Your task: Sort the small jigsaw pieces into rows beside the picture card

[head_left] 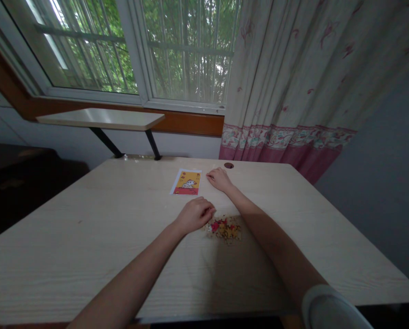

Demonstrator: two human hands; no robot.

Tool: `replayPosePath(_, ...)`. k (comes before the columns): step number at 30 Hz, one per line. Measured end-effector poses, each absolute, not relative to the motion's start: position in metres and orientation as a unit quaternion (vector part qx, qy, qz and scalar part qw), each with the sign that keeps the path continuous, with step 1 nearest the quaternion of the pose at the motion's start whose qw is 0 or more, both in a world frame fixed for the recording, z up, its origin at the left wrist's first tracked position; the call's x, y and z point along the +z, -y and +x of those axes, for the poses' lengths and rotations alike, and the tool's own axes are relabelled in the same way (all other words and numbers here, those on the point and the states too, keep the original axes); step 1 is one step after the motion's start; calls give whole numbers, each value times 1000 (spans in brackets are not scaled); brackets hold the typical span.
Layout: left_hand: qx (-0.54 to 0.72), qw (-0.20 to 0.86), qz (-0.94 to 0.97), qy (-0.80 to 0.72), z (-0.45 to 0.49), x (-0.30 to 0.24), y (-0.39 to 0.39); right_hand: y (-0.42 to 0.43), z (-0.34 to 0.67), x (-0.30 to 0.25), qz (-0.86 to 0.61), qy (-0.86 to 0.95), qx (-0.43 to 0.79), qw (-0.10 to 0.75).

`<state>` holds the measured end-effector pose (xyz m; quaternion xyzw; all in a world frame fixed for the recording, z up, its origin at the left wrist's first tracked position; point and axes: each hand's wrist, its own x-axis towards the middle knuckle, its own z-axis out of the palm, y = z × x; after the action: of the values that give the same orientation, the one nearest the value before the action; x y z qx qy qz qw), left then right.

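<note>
My left hand point(196, 214), its fingers curled in, rests at the upper left edge of a small heap of red, yellow and white jigsaw puzzle pieces point(227, 228). The heap looks to be in a clear bag, though this is hard to make out. Whatever the left fingers hold, if anything, is hidden. Farther back, my right hand point(220, 179) lies on the table with bent, closed fingers and nothing visible in them. Just left of it is a flat picture card point(188, 183) showing a white cartoon animal on yellow and red.
The pale wooden table point(98, 237) has a round cable hole point(228, 165) at its back edge. A raised shelf point(104, 118) on black legs stands at the back left. Behind are a barred window point(191, 50) and a floral curtain point(293, 82).
</note>
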<state>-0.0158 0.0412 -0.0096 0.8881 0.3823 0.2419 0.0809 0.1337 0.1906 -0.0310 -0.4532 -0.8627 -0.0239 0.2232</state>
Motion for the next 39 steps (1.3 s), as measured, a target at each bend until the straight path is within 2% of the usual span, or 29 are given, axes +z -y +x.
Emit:
replayPosePath(29, 237, 76, 888, -387, -16, -11, -41, -192, 133, -34, -456, 867, -1, 201)
replayPosePath(34, 239, 77, 888, -386, -17, -13, -43, -193, 136, -33, -456, 860, 11, 230)
replayPosePath(39, 237, 77, 887, -388, -18, -13, -43, -196, 149, -19, -455, 835, 47, 306)
